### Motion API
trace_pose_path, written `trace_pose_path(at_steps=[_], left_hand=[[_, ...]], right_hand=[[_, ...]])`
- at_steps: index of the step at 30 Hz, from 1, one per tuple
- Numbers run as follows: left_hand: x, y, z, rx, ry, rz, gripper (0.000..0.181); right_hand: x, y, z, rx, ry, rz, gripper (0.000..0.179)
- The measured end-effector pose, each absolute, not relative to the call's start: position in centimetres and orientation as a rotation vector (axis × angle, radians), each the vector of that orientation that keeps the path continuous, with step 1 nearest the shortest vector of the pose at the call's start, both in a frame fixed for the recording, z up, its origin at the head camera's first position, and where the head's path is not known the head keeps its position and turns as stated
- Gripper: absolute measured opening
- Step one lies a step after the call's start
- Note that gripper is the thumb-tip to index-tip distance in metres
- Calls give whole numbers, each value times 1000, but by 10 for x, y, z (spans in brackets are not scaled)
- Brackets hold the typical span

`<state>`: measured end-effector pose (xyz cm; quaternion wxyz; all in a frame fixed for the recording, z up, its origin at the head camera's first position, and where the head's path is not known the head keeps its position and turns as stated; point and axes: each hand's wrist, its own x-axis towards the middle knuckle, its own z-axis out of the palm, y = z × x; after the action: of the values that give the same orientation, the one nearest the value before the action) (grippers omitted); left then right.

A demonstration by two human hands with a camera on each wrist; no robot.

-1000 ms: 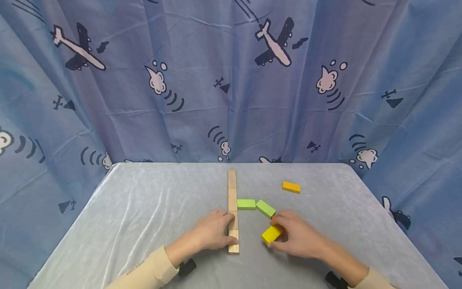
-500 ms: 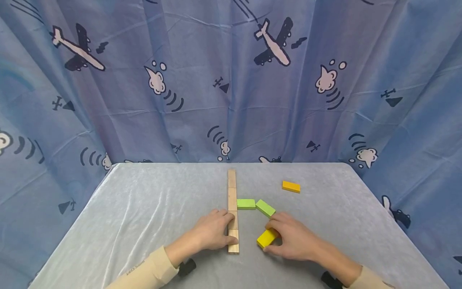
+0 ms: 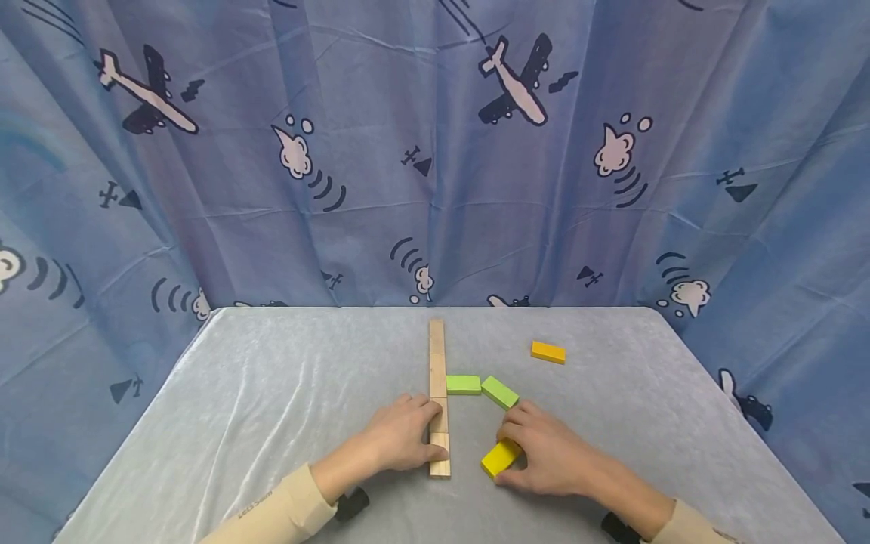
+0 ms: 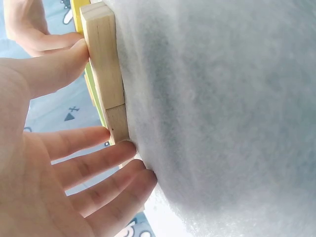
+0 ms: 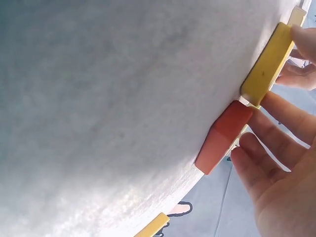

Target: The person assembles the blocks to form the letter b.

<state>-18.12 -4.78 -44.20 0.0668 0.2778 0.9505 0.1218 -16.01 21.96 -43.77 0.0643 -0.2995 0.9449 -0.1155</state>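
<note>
In the head view, my right hand [image 3: 550, 457] pinches a yellow block [image 3: 499, 457] low over the table, thumb at its near end and fingers at its far end. A red block [image 5: 227, 136] lies end-on beside it in the right wrist view, under my other fingers; the hand hides it from the head view. My left hand [image 3: 401, 434] rests along a straight row of plain wooden blocks [image 3: 437, 374], its thumb on the nearest block [image 4: 103, 59] and its nearly straight fingers farther up. Two green blocks, one straight [image 3: 464, 384] and one slanted [image 3: 500, 393], run right from the row.
An orange-yellow block [image 3: 547, 352] lies alone toward the back right of the cloth-covered table [image 3: 306, 355]. Behind the table's far edge hangs a blue curtain [image 3: 367, 151] printed with planes.
My right hand has shifted left and nearer to me with the yellow block. The red block, partly seen before, is now hidden in the head view. My left hand has stayed in place.
</note>
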Motion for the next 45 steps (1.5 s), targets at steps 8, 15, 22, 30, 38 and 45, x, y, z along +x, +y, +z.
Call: trace_pose_path(at_steps=[8, 15, 22, 30, 38, 45], left_hand=[[-182, -48, -444, 822, 2856, 381, 67], [-181, -48, -442, 821, 2854, 382, 67], [-181, -49, -442, 831, 2856, 371, 68], [-181, -48, -442, 829, 2853, 386, 68], [-182, -49, -444, 833, 2858, 394, 68], [-183, -49, -445, 836, 2858, 384, 66]], right_hand=[[-160, 229, -439, -927, 2845, -408, 28], [-161, 239, -439, -1000, 2858, -467, 22], [-160, 242, -438, -1038, 2823, -506, 20], [-162, 247, -438, -1052, 2801, -521, 23], [-166, 252, -427, -979, 2811, -559, 28], [-177, 264, -407, -900, 2909, -593, 26]])
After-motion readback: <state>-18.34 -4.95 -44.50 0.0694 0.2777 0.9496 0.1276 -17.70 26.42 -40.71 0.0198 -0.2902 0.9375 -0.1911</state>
